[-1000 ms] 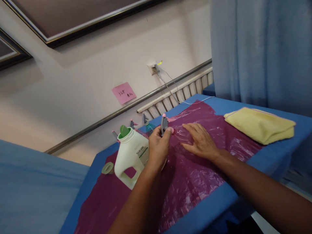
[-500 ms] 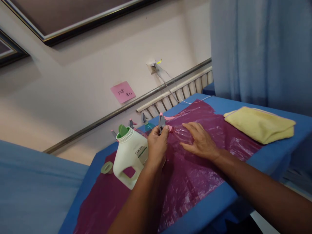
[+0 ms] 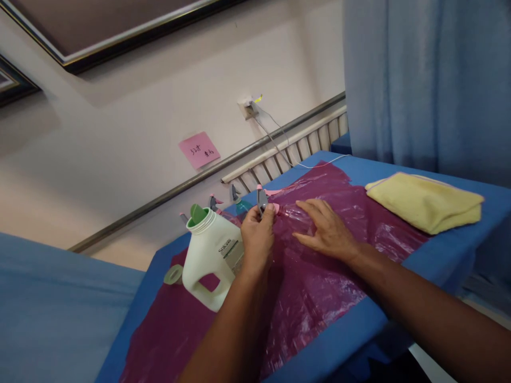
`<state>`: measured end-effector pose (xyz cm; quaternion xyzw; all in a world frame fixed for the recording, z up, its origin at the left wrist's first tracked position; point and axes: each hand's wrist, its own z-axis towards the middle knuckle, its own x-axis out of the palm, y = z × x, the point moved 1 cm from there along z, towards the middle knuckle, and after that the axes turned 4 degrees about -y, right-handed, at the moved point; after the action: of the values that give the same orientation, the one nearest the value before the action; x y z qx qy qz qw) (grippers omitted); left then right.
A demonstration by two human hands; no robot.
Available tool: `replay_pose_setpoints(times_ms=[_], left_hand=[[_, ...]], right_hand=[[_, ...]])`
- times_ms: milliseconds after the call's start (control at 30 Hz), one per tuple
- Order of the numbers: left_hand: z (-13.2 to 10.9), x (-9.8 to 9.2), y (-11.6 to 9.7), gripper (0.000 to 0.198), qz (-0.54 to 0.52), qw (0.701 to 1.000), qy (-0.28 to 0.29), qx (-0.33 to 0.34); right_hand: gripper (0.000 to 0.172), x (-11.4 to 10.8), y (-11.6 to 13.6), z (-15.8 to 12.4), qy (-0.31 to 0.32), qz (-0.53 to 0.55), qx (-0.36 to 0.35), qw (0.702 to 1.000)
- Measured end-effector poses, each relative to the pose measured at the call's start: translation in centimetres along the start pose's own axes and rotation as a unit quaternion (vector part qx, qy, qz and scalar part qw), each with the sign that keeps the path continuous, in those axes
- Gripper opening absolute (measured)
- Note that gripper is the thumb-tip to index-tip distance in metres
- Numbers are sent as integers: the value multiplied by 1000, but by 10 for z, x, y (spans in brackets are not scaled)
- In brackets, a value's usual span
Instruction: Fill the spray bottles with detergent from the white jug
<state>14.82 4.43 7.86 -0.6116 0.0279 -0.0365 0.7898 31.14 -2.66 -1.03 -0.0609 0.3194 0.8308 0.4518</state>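
Note:
My left hand (image 3: 257, 236) is closed round the grey and pink trigger head (image 3: 262, 199) of a clear spray bottle (image 3: 293, 217) that lies on its side on a purple plastic sheet (image 3: 319, 287). My right hand (image 3: 327, 229) rests on the bottle's clear body, fingers stretched and lightly curved over it. A white jug (image 3: 211, 258) with an open green-rimmed mouth stands just left of my left hand. Its pale green cap (image 3: 174, 274) lies on the sheet beside it.
The sheet covers a blue table (image 3: 439, 255). A folded yellow cloth (image 3: 425, 202) lies at the right. Other spray bottles (image 3: 235, 198) stand behind the jug near the wall. A blue curtain (image 3: 427, 80) hangs at the right; a cable (image 3: 279, 146) runs from a wall socket.
Both hands and the bottle have kept their places; the view has shifted slightly, so everything sits a little higher and further left.

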Motion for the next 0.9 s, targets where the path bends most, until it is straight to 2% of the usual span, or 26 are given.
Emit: replay_pose_setpoints(times_ms=[267, 433, 600, 767, 900], left_hand=[[-2, -5, 1, 34, 0, 999, 29, -14], [-2, -9, 5, 32, -18, 999, 34, -30], [-2, -8, 10, 33, -30, 999, 23, -24], [0, -4, 13, 34, -19, 1000, -2, -4], [2, -4, 12, 33, -21, 1000, 15, -12]], right_hand=[[71, -1, -1, 0, -9, 7, -35, 999], [71, 0, 1, -1, -3, 30, -17, 999], [70, 1, 4, -2, 5, 62, 5, 998], [68, 0, 1, 0, -6, 18, -12, 1000], [68, -1, 0, 0, -9, 26, -11, 1000]])
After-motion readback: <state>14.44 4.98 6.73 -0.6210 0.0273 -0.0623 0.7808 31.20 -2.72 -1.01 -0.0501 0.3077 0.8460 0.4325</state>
